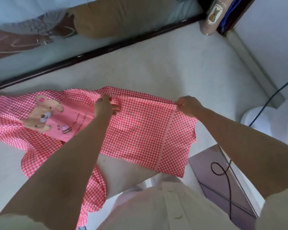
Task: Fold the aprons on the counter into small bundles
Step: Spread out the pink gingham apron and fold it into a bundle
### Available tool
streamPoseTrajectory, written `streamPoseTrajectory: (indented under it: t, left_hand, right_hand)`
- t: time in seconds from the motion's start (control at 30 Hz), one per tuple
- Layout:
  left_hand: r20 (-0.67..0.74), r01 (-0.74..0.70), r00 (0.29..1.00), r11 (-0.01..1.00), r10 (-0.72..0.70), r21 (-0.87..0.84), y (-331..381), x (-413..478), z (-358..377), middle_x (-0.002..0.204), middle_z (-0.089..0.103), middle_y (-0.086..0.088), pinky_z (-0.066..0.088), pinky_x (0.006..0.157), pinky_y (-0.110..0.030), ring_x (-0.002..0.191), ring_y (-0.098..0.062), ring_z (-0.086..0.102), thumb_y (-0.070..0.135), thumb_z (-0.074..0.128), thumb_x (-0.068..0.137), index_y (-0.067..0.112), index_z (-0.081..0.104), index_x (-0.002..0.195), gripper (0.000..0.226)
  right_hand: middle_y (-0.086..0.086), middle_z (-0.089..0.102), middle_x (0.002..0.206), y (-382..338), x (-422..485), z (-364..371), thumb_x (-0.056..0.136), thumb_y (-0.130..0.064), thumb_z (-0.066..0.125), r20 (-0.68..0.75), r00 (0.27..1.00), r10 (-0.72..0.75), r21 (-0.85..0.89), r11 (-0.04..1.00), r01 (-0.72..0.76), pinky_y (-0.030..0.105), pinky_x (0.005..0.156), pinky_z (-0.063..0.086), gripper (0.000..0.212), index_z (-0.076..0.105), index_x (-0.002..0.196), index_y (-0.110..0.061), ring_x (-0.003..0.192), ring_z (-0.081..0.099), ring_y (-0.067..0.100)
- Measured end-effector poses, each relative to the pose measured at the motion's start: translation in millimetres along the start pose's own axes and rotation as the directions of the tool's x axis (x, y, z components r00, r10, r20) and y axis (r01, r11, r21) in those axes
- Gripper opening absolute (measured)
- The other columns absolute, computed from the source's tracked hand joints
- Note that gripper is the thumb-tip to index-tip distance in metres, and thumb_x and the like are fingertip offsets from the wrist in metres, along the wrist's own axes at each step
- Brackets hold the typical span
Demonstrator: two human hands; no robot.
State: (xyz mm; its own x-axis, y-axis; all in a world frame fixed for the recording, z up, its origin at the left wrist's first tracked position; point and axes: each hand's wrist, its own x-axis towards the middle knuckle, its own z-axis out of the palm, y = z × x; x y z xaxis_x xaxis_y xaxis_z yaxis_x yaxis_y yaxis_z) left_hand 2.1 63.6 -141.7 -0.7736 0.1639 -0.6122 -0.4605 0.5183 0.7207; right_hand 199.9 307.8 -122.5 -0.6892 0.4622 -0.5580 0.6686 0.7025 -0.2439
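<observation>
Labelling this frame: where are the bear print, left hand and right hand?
bear print (43, 116): head view, the bear's face.
left hand (104, 106): head view, back of the hand.
right hand (188, 105): head view, back of the hand.

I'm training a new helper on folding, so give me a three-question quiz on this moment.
1. True or false: the left hand and the right hand both grip the checked apron.
2. Which animal is printed on the apron's pink panel? A cat, B bear, C rabbit.
3. Fill in: the black cable lies on the person's ____ side.
Key: 1 true; 2 B; 3 right.
</observation>
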Motion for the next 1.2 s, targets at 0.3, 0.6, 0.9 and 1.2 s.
streamPoseTrajectory:
  t: [0.3,0.6,0.9,1.2]
  left_hand:
    - [0.222,-0.500,0.826,0.492,0.518,0.712,8,14,49,0.131,0.053,-0.011,0.043,0.101,-0.041,0.120,-0.029,0.049,0.013,0.064,0.084,0.015,0.059,0.124,0.040]
    - [0.393,-0.472,0.816,0.097,0.423,0.876,18,52,61,0.126,0.056,-0.011,0.022,0.111,-0.046,0.126,-0.032,0.038,0.041,0.070,0.081,0.020,0.050,0.132,0.059]
    - [0.404,-0.444,0.890,0.199,0.210,0.874,36,60,63,0.105,0.068,0.000,0.023,0.102,-0.039,0.105,-0.024,0.060,0.061,0.052,0.089,0.019,0.062,0.103,0.046]
    - [0.134,-0.377,0.920,0.735,0.369,0.564,59,63,89,0.098,0.070,-0.003,0.036,0.102,-0.042,0.096,-0.026,0.064,0.033,0.059,0.094,0.013,0.055,0.114,0.028]
  right_hand:
    - [0.007,0.068,0.110,34,24,26,0.095,-0.024,0.053,-0.131,0.981,0.143,0.130,0.984,-0.126,0.040,0.086,0.053,0.022,0.065,0.112,-0.020,0.103,0.064,0.030]
    - [0.004,0.062,0.093,40,60,20,0.094,-0.019,0.049,-0.127,0.986,0.107,0.093,0.991,-0.095,0.033,0.074,0.044,0.015,0.056,0.108,-0.017,0.087,0.060,0.028]
    - [0.011,0.060,0.102,20,145,-37,0.091,-0.006,0.055,-0.312,0.946,0.087,-0.197,0.968,-0.153,0.042,0.083,0.054,0.020,0.068,0.105,-0.010,0.094,0.064,0.034]
    - [0.013,0.062,0.106,-59,155,-48,0.092,-0.004,0.053,-0.481,0.859,-0.177,0.194,0.934,0.301,0.040,0.070,0.055,0.032,0.051,0.123,-0.005,0.082,0.065,0.028]
